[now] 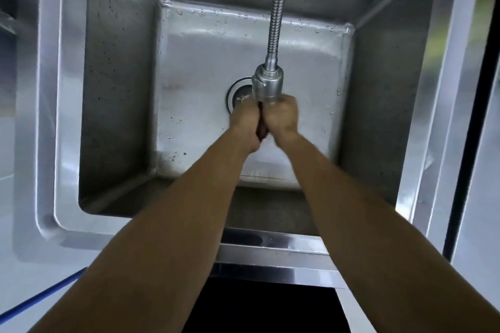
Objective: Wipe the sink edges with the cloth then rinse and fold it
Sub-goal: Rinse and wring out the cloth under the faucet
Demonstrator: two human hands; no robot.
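Observation:
Both my hands are fists pressed together over the middle of the steel sink (67, 127), right under the faucet's spray head (267, 84). My left hand (247, 123) and my right hand (282, 116) squeeze a dark cloth (262, 132) between them; only a thin dark strip of it shows between the palms. Water seems to run from the spray head onto my knuckles. The flexible metal faucet hose (277, 8) hangs down from the top of the view. The drain (236, 92) lies just left of my hands, partly hidden.
The basin floor and back wall carry water drops. A wide flat rim surrounds the sink, with a steel front edge (270, 257) near me. A blue hose or cord (40, 297) crosses the lower left. A dark gap runs down the right side (470, 116).

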